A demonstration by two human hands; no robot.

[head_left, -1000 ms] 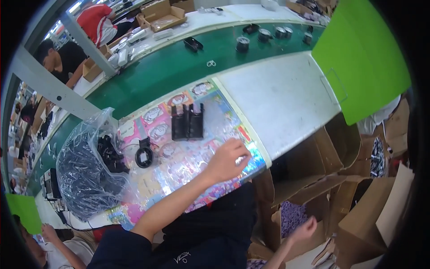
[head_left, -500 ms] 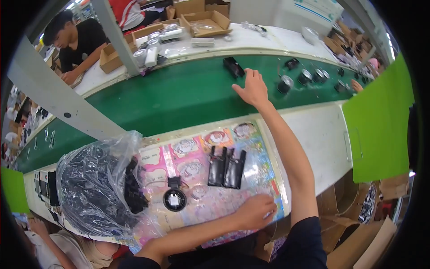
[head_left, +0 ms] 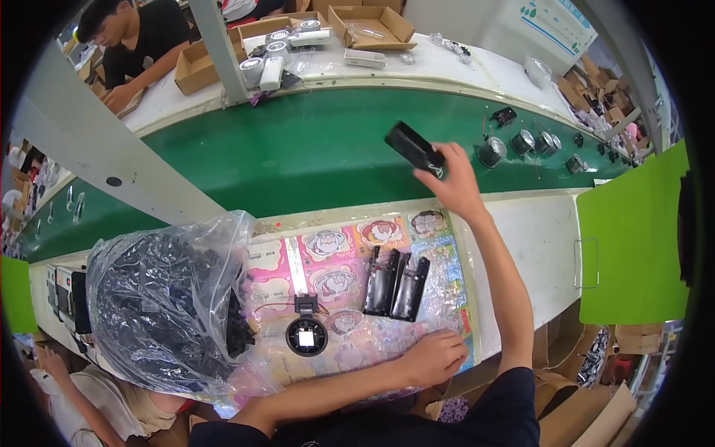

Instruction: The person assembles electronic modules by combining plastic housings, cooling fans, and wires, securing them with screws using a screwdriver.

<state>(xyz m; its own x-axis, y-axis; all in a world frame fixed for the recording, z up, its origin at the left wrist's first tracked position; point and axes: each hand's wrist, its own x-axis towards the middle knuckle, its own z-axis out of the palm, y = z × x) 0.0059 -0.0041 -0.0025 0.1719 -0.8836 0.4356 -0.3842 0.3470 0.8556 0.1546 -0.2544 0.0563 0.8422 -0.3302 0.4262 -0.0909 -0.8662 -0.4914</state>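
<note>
Over the green conveyor belt (head_left: 298, 141), my right hand (head_left: 458, 182) grips one end of a black plastic housing (head_left: 410, 143) between thumb and fingers. The housing slants, its far end pointing up and left. My left hand (head_left: 436, 357) rests on the colourful printed mat (head_left: 272, 261) with its fingers curled in; nothing shows in them. Just beyond it, two black housings (head_left: 395, 283) lie side by side on the mat. To their left sits a round black part (head_left: 306, 337) with a pale square centre, a small bracket and thin wires.
A clear bag of black parts (head_left: 164, 305) fills the mat's left side, beside a white post (head_left: 126, 164). Several round metal parts (head_left: 491, 151) sit on the belt at right. A green panel (head_left: 633, 238) stands at right. Across the belt, a person (head_left: 141, 45) works near cardboard boxes (head_left: 372, 26).
My right hand has taken hold of the black housing on the belt and drawn it toward me and slightly right. My left hand remains on the mat. The view has shifted a little.
</note>
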